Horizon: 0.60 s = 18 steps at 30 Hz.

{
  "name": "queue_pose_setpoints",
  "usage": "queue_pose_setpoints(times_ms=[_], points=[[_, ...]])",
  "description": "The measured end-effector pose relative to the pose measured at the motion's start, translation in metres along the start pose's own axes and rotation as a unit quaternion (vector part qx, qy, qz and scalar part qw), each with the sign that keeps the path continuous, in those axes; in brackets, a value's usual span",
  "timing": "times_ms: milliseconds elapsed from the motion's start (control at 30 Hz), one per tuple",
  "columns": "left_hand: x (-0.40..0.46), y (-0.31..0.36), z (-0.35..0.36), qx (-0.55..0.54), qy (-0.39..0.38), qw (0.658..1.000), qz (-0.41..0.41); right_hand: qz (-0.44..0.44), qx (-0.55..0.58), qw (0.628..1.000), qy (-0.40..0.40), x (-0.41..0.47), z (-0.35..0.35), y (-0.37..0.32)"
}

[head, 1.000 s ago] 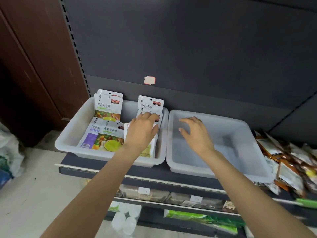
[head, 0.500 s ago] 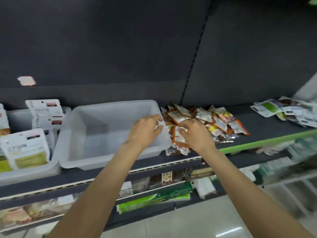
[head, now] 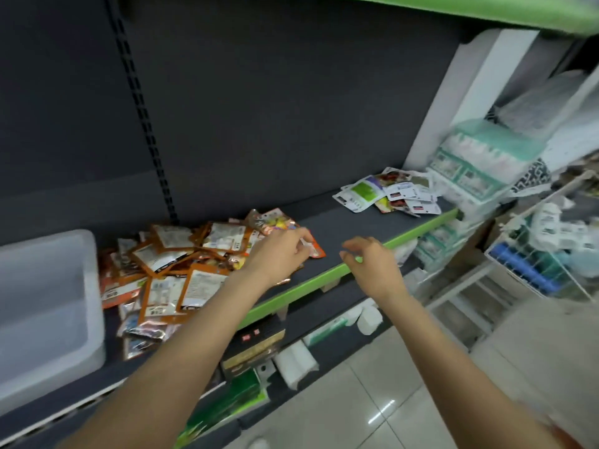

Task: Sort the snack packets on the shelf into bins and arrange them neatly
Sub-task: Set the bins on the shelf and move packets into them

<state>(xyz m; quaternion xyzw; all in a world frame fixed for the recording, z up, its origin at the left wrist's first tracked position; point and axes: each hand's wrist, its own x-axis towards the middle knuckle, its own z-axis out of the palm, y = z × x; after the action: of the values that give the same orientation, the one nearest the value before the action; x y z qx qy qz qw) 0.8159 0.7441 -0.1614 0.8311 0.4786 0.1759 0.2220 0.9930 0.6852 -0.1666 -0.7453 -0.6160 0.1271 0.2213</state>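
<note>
The left hand (head: 281, 254) hovers over the right end of the heap of orange-edged snack packets (head: 181, 270), its fingers curled toward one packet (head: 311, 247) at the heap's edge; motion blur makes it hard to say, but it seems to pinch that packet's corner. The right hand (head: 372, 265) hangs loose and holds nothing, just right of the left one above the shelf's green front edge (head: 418, 231). To do this well, lift one packet cleanly so the others stay put, then carry it to the clear bin (head: 48, 319) well left of both hands. White-and-green packets (head: 385, 196) lie beyond the right hand. The bin is cut off at the frame's edge.
</note>
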Motion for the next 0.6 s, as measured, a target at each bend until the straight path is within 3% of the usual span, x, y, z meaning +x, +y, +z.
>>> queue_pose_setpoints(times_ms=[167, 600], points=[[0.092, 0.043, 0.039, -0.036, -0.01, 0.999, 0.026, 0.051, -0.005, 0.998, 0.027, 0.051, -0.028, 0.076], [0.298, 0.115, 0.106, -0.045, -0.036, 0.998, 0.025, 0.088, -0.027, 0.995, 0.042, 0.214, -0.103, 0.226]])
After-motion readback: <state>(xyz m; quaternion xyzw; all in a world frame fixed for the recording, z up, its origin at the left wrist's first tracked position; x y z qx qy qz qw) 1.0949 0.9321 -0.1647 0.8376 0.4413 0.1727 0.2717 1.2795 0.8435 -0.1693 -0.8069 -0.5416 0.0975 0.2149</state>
